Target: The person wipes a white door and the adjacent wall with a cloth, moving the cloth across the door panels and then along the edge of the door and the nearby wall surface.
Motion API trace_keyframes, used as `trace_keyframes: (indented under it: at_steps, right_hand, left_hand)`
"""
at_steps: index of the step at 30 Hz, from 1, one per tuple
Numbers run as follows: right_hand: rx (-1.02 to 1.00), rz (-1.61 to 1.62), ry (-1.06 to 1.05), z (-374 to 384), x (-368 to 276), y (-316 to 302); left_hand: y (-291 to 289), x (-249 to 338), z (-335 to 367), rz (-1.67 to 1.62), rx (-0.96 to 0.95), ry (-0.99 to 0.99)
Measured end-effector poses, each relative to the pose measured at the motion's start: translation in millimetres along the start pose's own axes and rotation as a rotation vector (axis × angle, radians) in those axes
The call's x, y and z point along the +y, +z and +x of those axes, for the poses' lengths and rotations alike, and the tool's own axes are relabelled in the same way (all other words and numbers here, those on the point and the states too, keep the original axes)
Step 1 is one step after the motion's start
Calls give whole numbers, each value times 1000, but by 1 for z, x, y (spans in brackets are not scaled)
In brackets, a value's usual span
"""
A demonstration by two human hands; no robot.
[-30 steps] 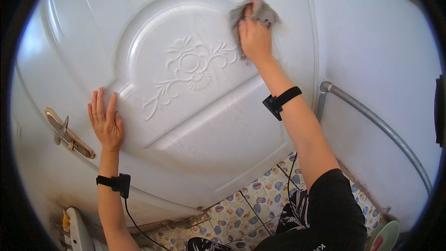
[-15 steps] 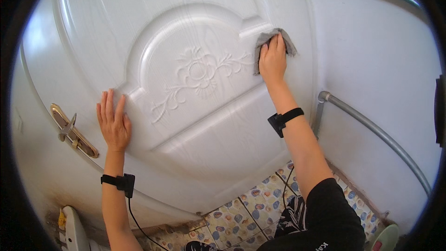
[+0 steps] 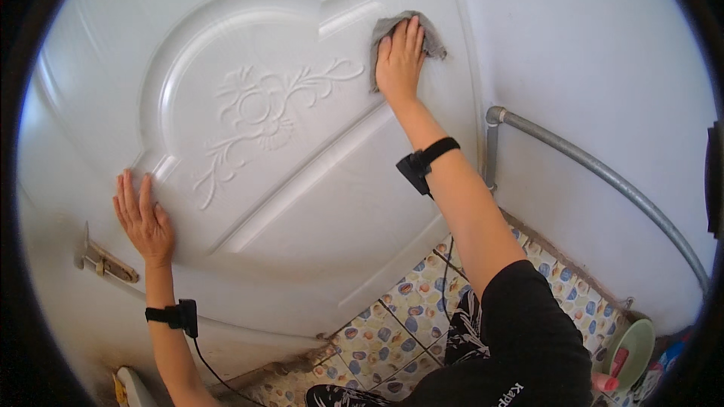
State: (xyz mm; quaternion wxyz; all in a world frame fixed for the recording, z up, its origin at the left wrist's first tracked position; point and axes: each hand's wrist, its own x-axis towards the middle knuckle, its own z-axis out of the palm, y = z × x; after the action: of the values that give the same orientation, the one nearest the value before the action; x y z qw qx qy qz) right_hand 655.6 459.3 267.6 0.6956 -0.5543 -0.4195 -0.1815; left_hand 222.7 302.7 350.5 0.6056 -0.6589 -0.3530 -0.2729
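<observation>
**Cloth pressed to a white panelled door**

The white door [image 3: 317, 203] fills most of the view, its raised arched panel carrying an embossed flower relief [image 3: 256, 117]. To its right stands a plain white wall [image 3: 603, 68], with a grey metal pipe [image 3: 603, 177] running down across it from beside the door's edge. Below lies a floor of patterned tiles [image 3: 411, 305] with coloured pebble shapes.

The right hand [image 3: 400, 60] lies flat against the door near the upper right corner of the arched panel, fingers straight and close together, pressing a grey cloth [image 3: 392, 30] onto the surface; the cloth shows above and at both sides of the fingers. The left hand [image 3: 143, 218] rests open on the door's lower left part, fingers slightly spread, holding nothing. Just below it sits a brass door handle [image 3: 105, 262].

Each wrist wears a black band. At the lower right, a green bowl [image 3: 637, 343] stands on the floor with a pinkish red object [image 3: 615, 365] in it; what that object is cannot be told.
</observation>
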Motion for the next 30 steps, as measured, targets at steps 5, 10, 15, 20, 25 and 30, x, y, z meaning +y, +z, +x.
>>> trace_keyframes:
  at_steps: [5, 10, 15, 20, 25, 30]
  right_hand:
    - [0, 20, 110, -4, 38, 2]
    - [-29, 2, 270, -82, 83, 0]
    - [-65, -18, 369, -154, 117, -3]
    - [-150, -20, 445, -181, 91, 1]
    - [-225, 100, 213, -161, 15, -13]
    - [-144, 133, -22, -130, 27, -14]
  left_hand:
    - [2, -2, -4, 16, -7, 17]
    - [-1, -3, 0, 14, 6, 35]
    - [3, 3, -2, 6, 14, 26]
    - [5, 0, 2, 15, -3, 20]
    - [4, 0, -2, 0, 20, 39]
    - [5, -4, -2, 12, 29, 52]
